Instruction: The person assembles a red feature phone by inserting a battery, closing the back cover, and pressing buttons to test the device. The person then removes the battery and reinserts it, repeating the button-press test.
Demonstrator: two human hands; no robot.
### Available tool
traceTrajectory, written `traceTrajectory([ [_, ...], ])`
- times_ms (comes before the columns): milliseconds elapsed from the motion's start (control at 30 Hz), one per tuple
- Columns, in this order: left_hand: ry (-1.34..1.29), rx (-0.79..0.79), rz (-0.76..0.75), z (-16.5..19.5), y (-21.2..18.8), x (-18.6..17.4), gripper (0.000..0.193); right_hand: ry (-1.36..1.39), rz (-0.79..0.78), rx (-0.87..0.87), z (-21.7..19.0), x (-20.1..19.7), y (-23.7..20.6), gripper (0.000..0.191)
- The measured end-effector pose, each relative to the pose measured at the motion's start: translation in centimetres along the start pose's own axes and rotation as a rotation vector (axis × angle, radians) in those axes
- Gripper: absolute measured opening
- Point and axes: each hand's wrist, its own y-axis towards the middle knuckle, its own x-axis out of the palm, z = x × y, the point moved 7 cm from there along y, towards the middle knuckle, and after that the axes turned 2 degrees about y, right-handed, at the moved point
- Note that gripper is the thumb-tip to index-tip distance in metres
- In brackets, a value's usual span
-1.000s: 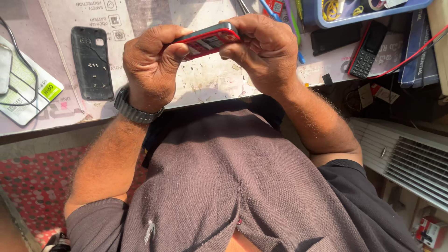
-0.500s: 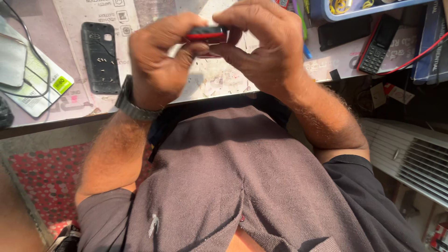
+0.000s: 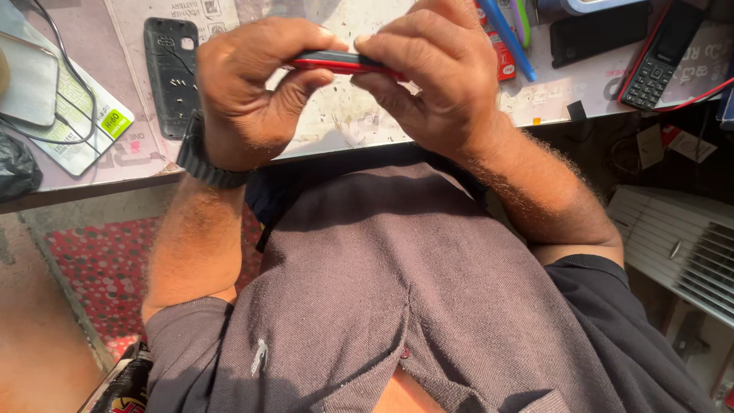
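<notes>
Both hands close on one thin red and black phone point(image 3: 344, 63) in the upper middle of the frame, held edge-on above the tabletop point(image 3: 344, 122); the left hand point(image 3: 252, 84) has its grip shut on the phone's left end, thumb under and fingers curled over; the right hand point(image 3: 436, 76) has its grip shut on the right end, fingertips pressing along the top edge. A black watch point(image 3: 206, 164) sits on the left wrist. The two hands hide the part of the tabletop right behind them.

Just left of the left hand lies one black back cover point(image 3: 170, 73), flat and inside up; further left, at the upper left of the frame, a white and green card point(image 3: 84, 126) with a thin cable point(image 3: 73, 76) looped over it. Right of the right hand lie a blue pen point(image 3: 508, 46) and a green one point(image 3: 522, 19) beside it; then one flat black slab point(image 3: 600, 34); at the upper right, one black keypad phone point(image 3: 657, 65) with a red cable point(image 3: 699, 95) near it.
</notes>
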Motion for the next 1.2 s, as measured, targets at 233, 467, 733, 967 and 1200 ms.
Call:
traceTrajectory([
  [233,-0.254,0.056,0.230,-2.1,-1.0,-0.4,0.028,0.184,-0.031,0.230,3.1,1.1,-1.7,0.032],
  [467,-0.250,-0.241,0.225,-4.4,-1.4,0.7,0.024,0.967,0.004,0.616,6.5,3.3,-3.7,0.037],
  [733,-0.443,-0.420,0.160,-5.7,-0.8,1.9,0.027,1.253,-0.035,0.633,8.0,4.9,-3.3,0.033],
  [967,0.407,0.072,0.109,0.5,0.8,0.8,0.046,1.247,0.056,0.860,9.4,4.5,-4.7,0.015],
  [1200,0.344,0.130,-0.007,0.0,0.9,1.9,0.032,1.323,-0.019,0.719,8.9,4.4,-4.2,0.020],
])
